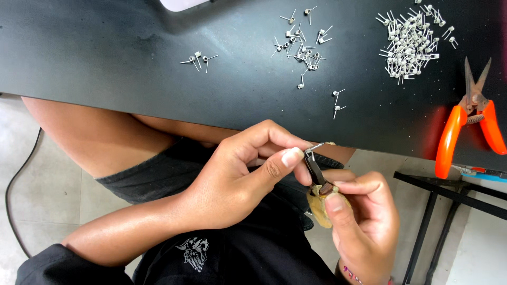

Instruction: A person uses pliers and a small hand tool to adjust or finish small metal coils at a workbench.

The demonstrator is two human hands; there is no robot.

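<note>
Below the black table's [158, 79] edge, over our lap, our left hand [237, 174] pinches a small bent metal wire coil [315, 147] between thumb and forefinger, steadying it in dark slim pliers [317, 171] that our right hand [364, 221] grips closed (yellowish handles). Finished coils [409, 45] sit heaped apart, beyond reach of stray elbows.

You hold a small pair of pliers [317, 174] with dark, narrow jaws and worn yellowish grips [321, 207], just off the near edge of the black table, right of centre. They stand tilted, jaws pointing up and slightly left, grips low. The jaws are closed on a tiny silvery wire coil [312, 149] with a short straight leg, held at the very tip. The coil sits just near of the table's edge, above your lap. The grips are largely hidden, so their full shape cannot be told.
</note>
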